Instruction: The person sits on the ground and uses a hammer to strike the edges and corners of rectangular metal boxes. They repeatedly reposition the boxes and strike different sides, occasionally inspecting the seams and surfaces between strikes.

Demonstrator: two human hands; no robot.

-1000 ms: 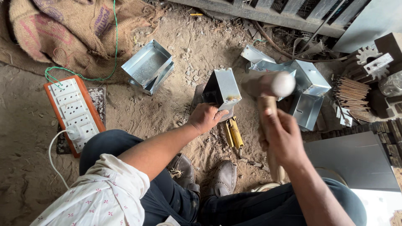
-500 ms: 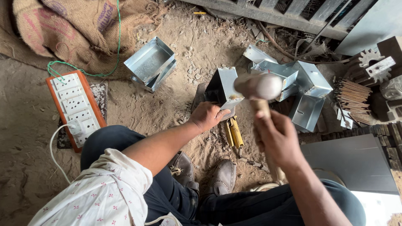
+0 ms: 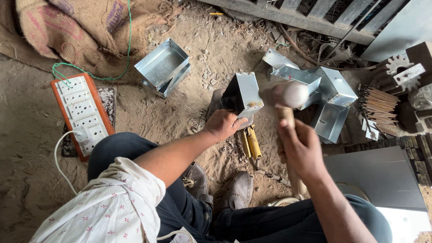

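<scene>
The right hand has its fingers wrapped tight round a mallet handle, the blurred head just beyond them. The left hand has its fingers curled onto the near edge of a metal box, steadying it. Yellow-handled pliers lie beside that hand; more boxes lie farther off.

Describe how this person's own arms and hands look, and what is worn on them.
Both hands are bare: no gloves, rings or watch show on the left hand or the right hand. The left arm wears a short white sleeve with a small reddish sprig print, rolled or bunched above the elbow, leaving the forearm uncovered. The right forearm is likewise uncovered; no sleeve shows on it in this view.
</scene>
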